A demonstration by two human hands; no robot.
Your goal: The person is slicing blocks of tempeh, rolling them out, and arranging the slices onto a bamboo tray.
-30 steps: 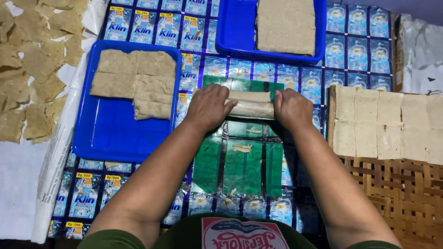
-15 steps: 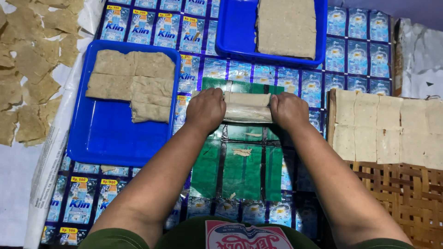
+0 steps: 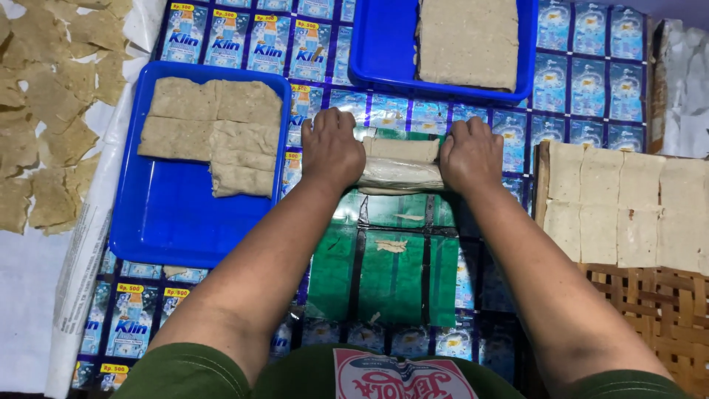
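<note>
Both hands press down on a pale roll of dough (image 3: 400, 174) that lies crosswise on a green plastic sheet (image 3: 391, 273) in the middle of the surface (image 3: 583, 111), which is covered with blue printed sachet wrap. The left hand (image 3: 332, 148) curls over the roll's left end, fingers bent and knuckles up; the right hand (image 3: 470, 154) grips the right end the same way, so the roll runs between them. A flat pale slab (image 3: 402, 148) sits just beyond the roll, touching it. To the left, a blue tray (image 3: 177, 222) holds flat beige sheets (image 3: 214, 133). A second blue tray (image 3: 380, 66) at the far side carries a thick slab. Cut squares (image 3: 628, 203) lie on a woven mat (image 3: 650, 310) at right.
</note>
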